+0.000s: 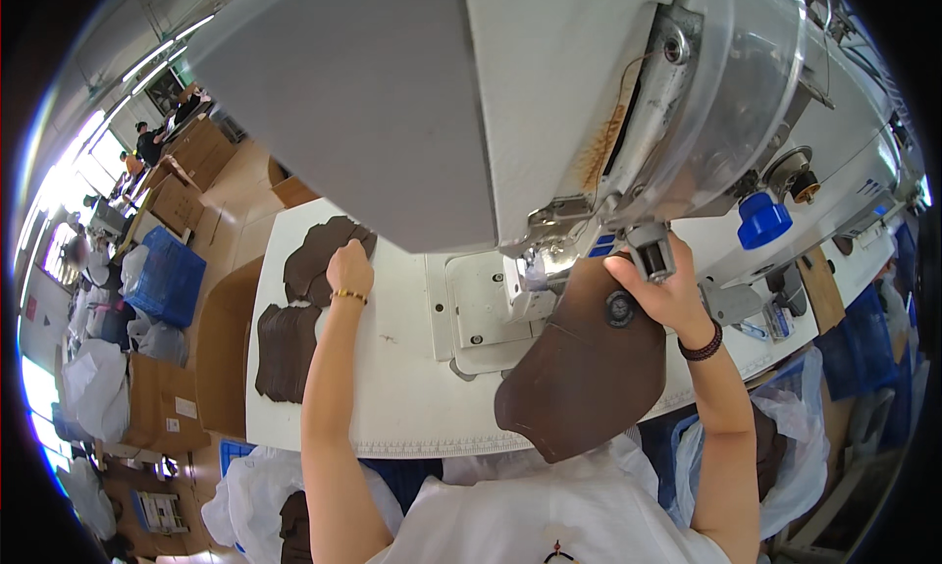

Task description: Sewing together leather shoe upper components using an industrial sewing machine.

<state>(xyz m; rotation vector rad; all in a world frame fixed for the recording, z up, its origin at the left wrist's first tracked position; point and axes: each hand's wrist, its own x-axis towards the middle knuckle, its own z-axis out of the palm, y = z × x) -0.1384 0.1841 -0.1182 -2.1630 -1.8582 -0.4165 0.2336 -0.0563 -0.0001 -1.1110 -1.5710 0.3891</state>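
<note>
My right hand (669, 291) grips the upper right edge of a brown leather-like cut piece (589, 378), its thumb lying on top. That piece carries a round dark patch (619, 309) and hangs partly over the table's near edge. Its far end lies beside the presser-foot area (549, 270) of a large white sewing machine (579, 83). To the left, my left hand (350, 273) is closed at the right edge of a pile of similar brown pieces (312, 262). Its fingertips are hidden, so what they pinch is unclear. A second, neater stack of brown pieces (285, 353) lies nearer me.
The machine's head overhangs the white table (392, 397), with a clear guard and a blue knob (763, 221) at right. Plastic-lined bins with brown pieces (294, 530) stand below the near edge. Cartons (221, 338) and a blue crate (165, 275) are at left.
</note>
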